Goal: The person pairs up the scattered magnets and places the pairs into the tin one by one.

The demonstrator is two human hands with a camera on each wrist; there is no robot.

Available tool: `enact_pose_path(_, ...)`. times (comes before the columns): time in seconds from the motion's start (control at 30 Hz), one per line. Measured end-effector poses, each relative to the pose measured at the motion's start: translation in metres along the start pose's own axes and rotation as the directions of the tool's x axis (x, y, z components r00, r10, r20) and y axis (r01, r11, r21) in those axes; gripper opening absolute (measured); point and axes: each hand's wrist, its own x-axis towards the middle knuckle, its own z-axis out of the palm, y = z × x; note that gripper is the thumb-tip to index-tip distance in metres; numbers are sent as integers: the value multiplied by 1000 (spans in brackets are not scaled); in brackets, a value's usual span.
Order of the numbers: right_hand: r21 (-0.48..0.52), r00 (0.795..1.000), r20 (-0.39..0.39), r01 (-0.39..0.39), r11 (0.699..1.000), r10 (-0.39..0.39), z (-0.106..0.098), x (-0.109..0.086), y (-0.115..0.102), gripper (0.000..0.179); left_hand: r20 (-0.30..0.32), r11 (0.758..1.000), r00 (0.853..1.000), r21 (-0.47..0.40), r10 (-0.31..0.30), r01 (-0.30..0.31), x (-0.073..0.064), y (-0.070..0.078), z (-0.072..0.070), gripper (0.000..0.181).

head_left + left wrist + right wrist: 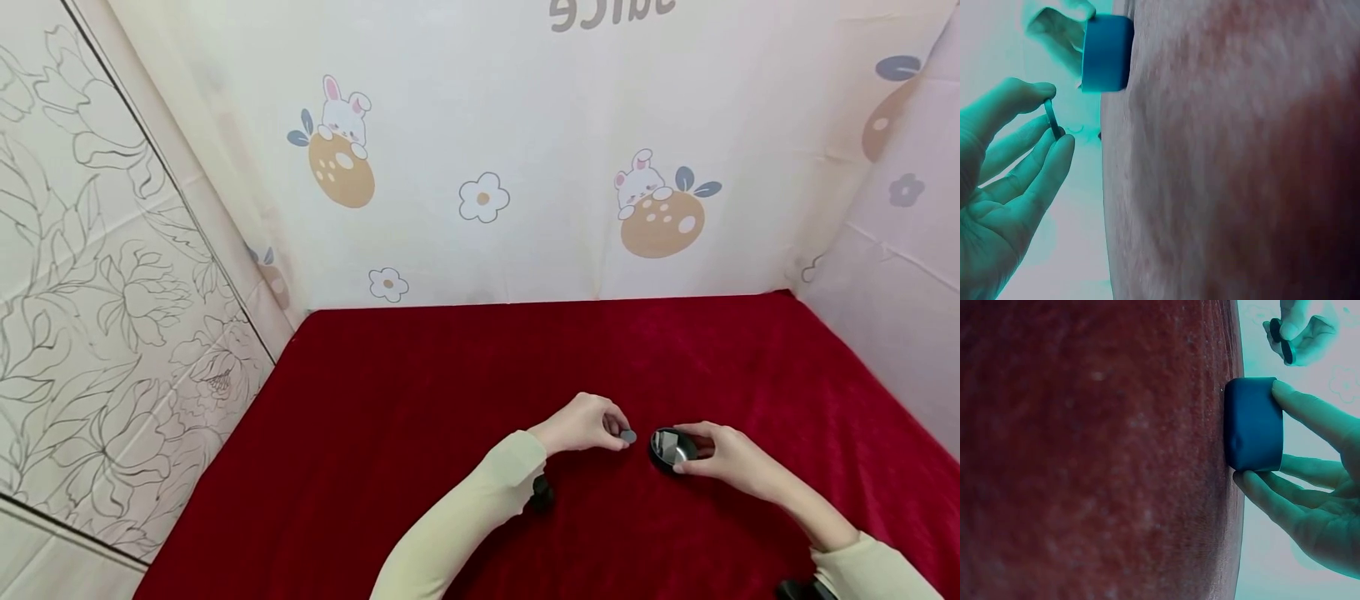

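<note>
My left hand (585, 423) pinches a small flat grey disc (628, 436) between thumb and fingertips, just left of a short round dark container (655, 451). In the left wrist view the disc (1052, 117) shows edge-on as a thin dark strip. The right wrist view has two dark round shapes at the left fingers. With thumb and fingers spread around its side, my right hand (731, 457) holds the container, which stands upright on the red cloth with its top uncovered. Inside it, shiny metal and a pale angular patch show. The container's plain side (1254, 425) faces the right wrist camera.
A red velvet cloth (375, 417) covers the table. Behind it hangs a pale printed curtain (547, 142) with rabbits and flowers, and a floral panel (112, 275) stands at the left. Dark wrist gear (542, 493) sits under the left sleeve.
</note>
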Motion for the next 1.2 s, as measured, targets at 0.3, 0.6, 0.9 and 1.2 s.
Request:
enact_pose_path(0.3, 13, 1000, 17, 8, 1000, -8, -1, 0, -1, 54, -5, 1000, 1000, 2, 7, -7, 10, 13, 10, 17)
enact_pose_path(0.6, 18, 1000, 18, 12, 1000, -13, 0, 0, -1, 52, -5, 1000, 1000, -28, 4, -5, 16, 23, 15, 19)
enact_pose_path(0.9, 3, 1000, 4, 28, 1000, -28, 1, 1, 0, 50, -2, 1000, 1000, 8, -1, 1, 22, 33, 21, 19)
enact_pose_path(1.2, -4, 998, -7, 55, 998, -55, -1, 1, 2, 48, -24, 997, 999, 67, -29, 30, 28, 40, 29, 25)
